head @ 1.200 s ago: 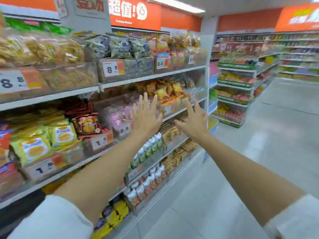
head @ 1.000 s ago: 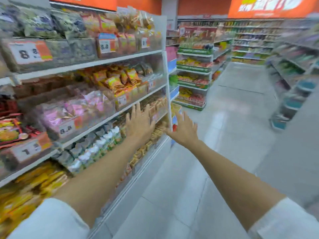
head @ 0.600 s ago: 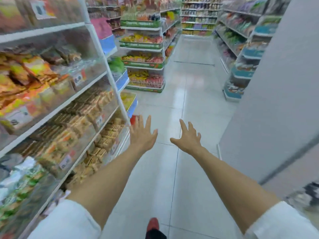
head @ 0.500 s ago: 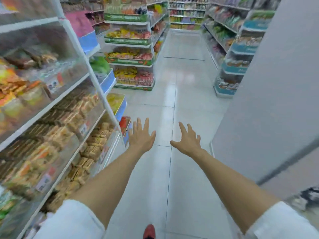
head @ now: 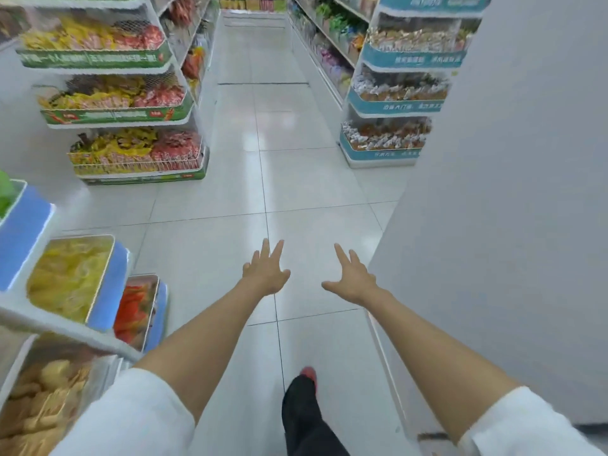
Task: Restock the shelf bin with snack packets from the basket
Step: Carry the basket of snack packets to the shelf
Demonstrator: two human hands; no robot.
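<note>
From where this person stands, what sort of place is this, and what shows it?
Probably a supermarket snack aisle: tiered wire shelves of yellow and red packets, blue-fronted shelves of wrapped snacks opposite, and a tiled walkway between.

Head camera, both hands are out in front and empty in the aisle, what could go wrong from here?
The right hand hangs close to the grey panel and could knock it. The red-packet bin juts out low on the left; the leg might catch it. The left hand is empty too, and no basket shows, so restocking may stall.
</note>
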